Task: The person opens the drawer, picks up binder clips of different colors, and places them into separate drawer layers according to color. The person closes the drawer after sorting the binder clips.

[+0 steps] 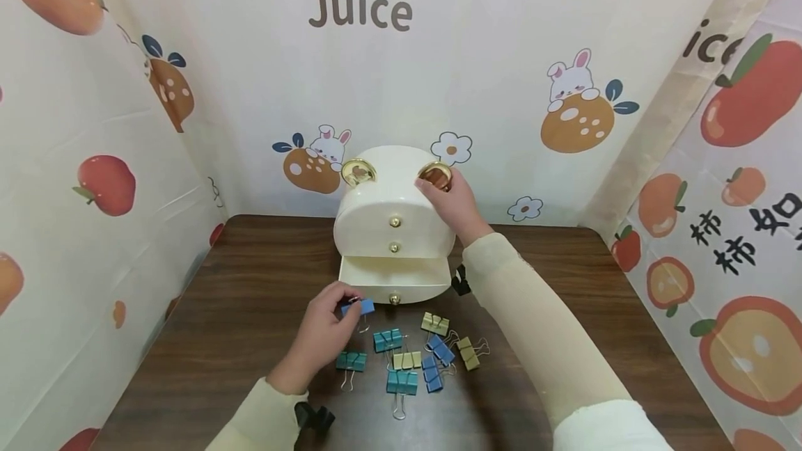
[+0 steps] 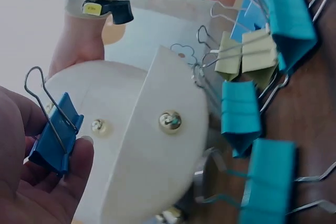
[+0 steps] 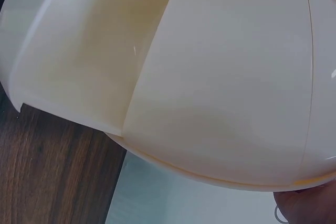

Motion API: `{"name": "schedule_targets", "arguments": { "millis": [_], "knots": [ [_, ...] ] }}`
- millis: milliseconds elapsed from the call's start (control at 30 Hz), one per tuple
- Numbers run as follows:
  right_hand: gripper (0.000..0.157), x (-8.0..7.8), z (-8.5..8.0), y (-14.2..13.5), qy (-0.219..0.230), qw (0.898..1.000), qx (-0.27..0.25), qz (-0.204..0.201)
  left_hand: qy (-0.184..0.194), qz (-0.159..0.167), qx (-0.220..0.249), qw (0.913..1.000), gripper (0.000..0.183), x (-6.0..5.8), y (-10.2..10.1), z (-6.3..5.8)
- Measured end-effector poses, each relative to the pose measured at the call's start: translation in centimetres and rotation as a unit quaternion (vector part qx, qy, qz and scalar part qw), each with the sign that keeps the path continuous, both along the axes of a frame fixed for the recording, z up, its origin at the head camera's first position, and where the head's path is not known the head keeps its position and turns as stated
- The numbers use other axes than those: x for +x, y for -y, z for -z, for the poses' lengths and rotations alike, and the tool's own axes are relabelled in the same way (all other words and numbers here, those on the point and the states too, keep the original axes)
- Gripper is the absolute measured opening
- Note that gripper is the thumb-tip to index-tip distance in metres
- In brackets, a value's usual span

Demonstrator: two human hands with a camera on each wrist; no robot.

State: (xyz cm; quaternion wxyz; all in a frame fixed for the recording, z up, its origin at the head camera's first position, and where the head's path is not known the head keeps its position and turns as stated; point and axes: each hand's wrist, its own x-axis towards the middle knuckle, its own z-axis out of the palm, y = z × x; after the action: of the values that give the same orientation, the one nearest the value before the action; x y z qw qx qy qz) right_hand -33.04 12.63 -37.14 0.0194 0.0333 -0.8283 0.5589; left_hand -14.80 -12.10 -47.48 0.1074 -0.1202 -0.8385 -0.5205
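My left hand (image 1: 322,329) pinches a blue binder clip (image 2: 58,135) between thumb and fingers, just in front of the pulled-out bottom drawer (image 1: 370,289) of a white desktop drawer box (image 1: 363,228). My right hand (image 1: 460,206) grips the box's right gold-rimmed ear (image 1: 429,168), thumb at its front; most of its fingers are hidden behind. Inside that drawer, the part seen in the right wrist view shows only bare cream plastic. Two upper drawers with gold knobs are closed. Teal binder clips (image 1: 402,382) lie on the table close to my left hand.
Several more binder clips, blue (image 1: 432,374) and yellow-green (image 1: 468,353), lie in a loose cluster on the dark wooden table (image 1: 263,270) before the box. Behind the box hangs a printed cloth (image 1: 250,54); similar cloths flank both sides. The left ear (image 1: 358,172) is untouched.
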Motion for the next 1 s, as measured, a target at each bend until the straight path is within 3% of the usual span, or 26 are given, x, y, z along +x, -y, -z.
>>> {"name": "schedule_targets", "arguments": {
  "millis": [200,400,700,1000],
  "knots": [
    [0.069,-0.1,0.0,0.0,0.000,1.000,-0.003,-0.010,-0.029,0.019,-0.066,0.9972,0.009,-1.7,-0.3,-1.7],
    [0.070,0.1,0.0,-0.2,0.000,1.000,0.005,0.000,-0.052,0.053,-0.144,0.9868,0.005,-4.1,-0.8,-2.8],
    [0.068,-0.1,-0.2,-0.2,-0.002,1.000,0.013,0.003,-0.038,0.051,-0.228,0.9715,0.010,-7.7,-0.8,-3.1],
    [0.066,0.1,-0.1,-0.3,-0.002,1.000,0.007,0.002,-0.061,0.066,-0.293,0.9518,0.027,-9.2,-1.1,-3.1]
  ]
}}
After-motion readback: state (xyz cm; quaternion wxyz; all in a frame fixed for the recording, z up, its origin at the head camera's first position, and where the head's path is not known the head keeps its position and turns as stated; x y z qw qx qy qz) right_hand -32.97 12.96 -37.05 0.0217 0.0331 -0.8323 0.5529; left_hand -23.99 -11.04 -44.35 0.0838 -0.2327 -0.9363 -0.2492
